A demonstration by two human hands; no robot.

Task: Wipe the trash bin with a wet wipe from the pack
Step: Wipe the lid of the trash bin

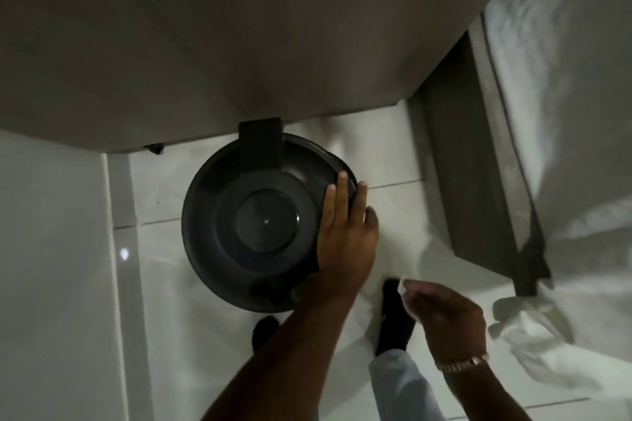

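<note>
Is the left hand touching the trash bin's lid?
Touching. The head view shows the left hand lying flat on the right edge of the trash bin lid.

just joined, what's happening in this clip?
A person is standing over a round dark trash bin on a pale tiled floor, seen from above. The left hand lies flat on the right edge of the bin's closed lid, apparently steadying it. The right hand is held off to the side, clear of the bin, pinching a white wet wipe. The wipe is not on the bin at this moment. No wipe pack is in view.
</note>
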